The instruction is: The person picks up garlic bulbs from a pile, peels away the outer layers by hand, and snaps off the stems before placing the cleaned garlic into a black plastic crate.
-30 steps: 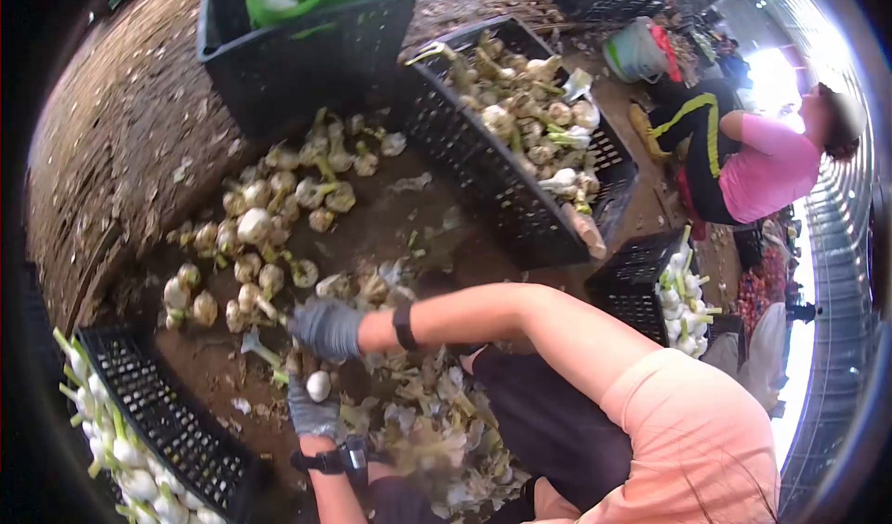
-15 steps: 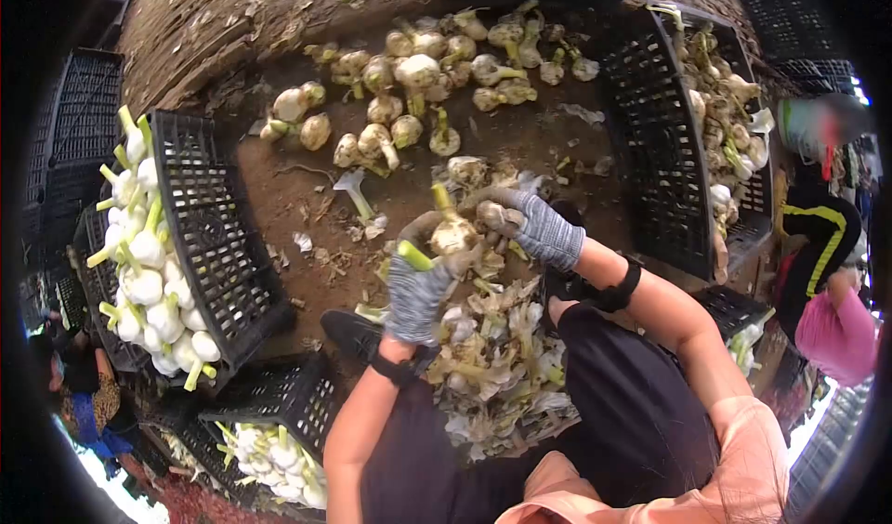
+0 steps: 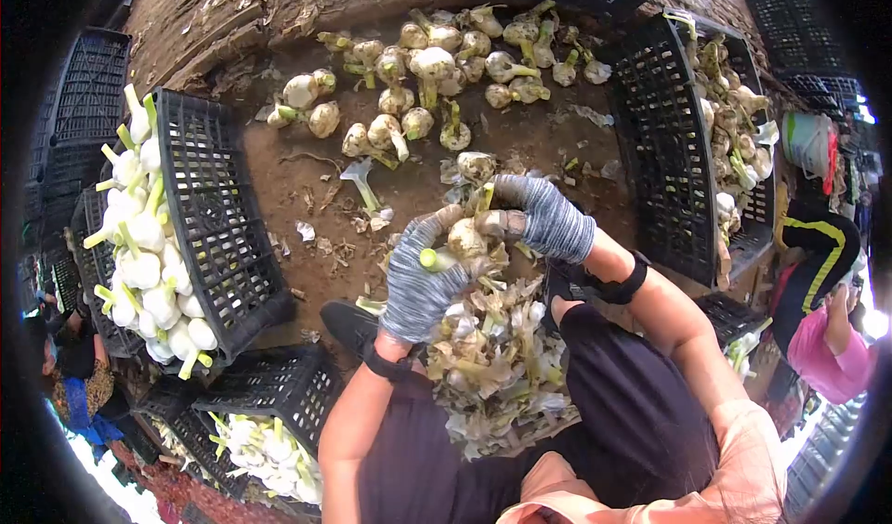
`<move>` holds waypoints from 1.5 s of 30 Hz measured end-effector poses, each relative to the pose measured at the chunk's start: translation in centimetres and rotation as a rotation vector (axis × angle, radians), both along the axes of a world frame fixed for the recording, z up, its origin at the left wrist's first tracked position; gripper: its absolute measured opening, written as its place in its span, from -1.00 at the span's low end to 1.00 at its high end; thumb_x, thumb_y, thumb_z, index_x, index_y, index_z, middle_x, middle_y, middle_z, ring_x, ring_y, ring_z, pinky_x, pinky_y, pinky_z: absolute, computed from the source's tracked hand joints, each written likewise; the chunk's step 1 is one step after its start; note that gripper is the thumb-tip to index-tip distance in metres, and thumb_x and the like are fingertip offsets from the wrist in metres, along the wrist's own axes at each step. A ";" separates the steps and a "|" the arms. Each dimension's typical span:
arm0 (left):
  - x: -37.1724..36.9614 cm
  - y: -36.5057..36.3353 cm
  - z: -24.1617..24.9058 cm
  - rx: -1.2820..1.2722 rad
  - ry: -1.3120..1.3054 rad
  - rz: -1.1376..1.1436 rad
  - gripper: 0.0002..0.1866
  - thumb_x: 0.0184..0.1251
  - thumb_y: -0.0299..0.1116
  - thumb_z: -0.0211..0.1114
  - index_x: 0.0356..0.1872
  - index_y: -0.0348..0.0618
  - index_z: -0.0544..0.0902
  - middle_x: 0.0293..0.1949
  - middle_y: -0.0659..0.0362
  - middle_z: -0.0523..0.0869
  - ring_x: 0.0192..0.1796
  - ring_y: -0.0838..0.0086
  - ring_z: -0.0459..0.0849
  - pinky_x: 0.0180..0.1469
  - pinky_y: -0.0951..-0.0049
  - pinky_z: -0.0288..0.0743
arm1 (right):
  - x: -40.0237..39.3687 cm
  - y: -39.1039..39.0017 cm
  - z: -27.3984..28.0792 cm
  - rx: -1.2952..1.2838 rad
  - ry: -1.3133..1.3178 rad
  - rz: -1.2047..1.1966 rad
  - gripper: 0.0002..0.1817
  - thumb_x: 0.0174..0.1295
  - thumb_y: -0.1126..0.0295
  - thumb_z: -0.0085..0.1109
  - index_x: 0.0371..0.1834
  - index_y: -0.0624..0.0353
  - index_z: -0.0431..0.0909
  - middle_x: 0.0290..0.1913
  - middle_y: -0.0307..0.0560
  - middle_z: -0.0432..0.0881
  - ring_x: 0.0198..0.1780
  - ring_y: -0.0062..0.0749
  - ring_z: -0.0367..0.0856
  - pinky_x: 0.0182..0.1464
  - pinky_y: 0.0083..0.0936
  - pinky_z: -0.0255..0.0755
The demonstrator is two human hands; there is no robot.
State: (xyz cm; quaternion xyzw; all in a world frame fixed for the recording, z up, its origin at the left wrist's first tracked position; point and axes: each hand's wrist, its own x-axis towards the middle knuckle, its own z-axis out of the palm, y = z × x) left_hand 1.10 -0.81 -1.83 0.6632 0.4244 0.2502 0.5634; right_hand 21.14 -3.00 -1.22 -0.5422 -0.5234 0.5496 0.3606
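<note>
My left hand (image 3: pixel 423 278), in a grey knit glove, is closed around a garlic bulb (image 3: pixel 466 238) above the peelings. A pale green stem end (image 3: pixel 432 259) juts out by the left thumb; whether it belongs to this bulb or another is hidden. My right hand (image 3: pixel 548 217), gloved alike, pinches at the bulb's short upright stem (image 3: pixel 485 199) with thumb and fingers. Just beyond the hands lies another soil-stained bulb (image 3: pixel 476 166). Beneath them, a heap of papery garlic skins (image 3: pixel 497 366) lies between my legs.
Soil-stained garlic bulbs (image 3: pixel 432 64) are spread across the ground ahead. A black crate (image 3: pixel 218 217) at left stands beside clean white garlic (image 3: pixel 139 268); more white garlic (image 3: pixel 269 450) is at lower left. The right-hand crate (image 3: pixel 655 143) holds dirty garlic. A person in pink (image 3: pixel 832 347) is at far right.
The right hand has shifted slightly right and its fingers now sit at the bulb's stem. The left hand has turned, so the pale green stem end points more toward me. The view has shifted a little.
</note>
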 end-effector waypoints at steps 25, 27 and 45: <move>-0.2 -0.1 0.8 -1.043 -0.556 0.186 -0.49 0.30 0.05 0.08 0.05 -0.16 0.50 -0.12 0.21 0.61 -0.12 0.54 0.60 -0.12 0.47 0.54 | -0.2 0.0 2.0 -0.301 0.192 -0.092 -0.73 0.18 0.26 0.18 -0.21 0.25 0.56 -0.36 -0.19 0.61 -0.30 -0.63 0.51 -0.18 -0.60 0.44; -0.2 0.0 0.9 -1.163 -0.579 0.238 -0.50 0.30 0.06 0.09 0.02 -0.17 0.50 -0.13 0.20 0.62 -0.13 0.53 0.60 -0.14 0.45 0.55 | -0.1 -0.2 1.5 -0.184 0.094 -0.079 -0.75 0.18 0.28 0.18 -0.22 0.25 0.57 -0.34 -0.19 0.62 -0.28 -0.62 0.52 -0.17 -0.59 0.44; -0.1 0.4 -0.2 -0.383 -0.256 0.080 -0.46 0.09 -0.20 0.37 0.07 -0.24 0.45 -0.22 0.21 0.61 -0.24 0.60 0.56 -0.21 0.57 0.48 | -0.8 -0.8 1.3 -0.301 0.192 -0.204 -0.76 0.12 0.41 0.14 -0.19 0.32 0.55 -0.37 -0.13 0.64 -0.36 -0.56 0.60 -0.33 -0.57 0.53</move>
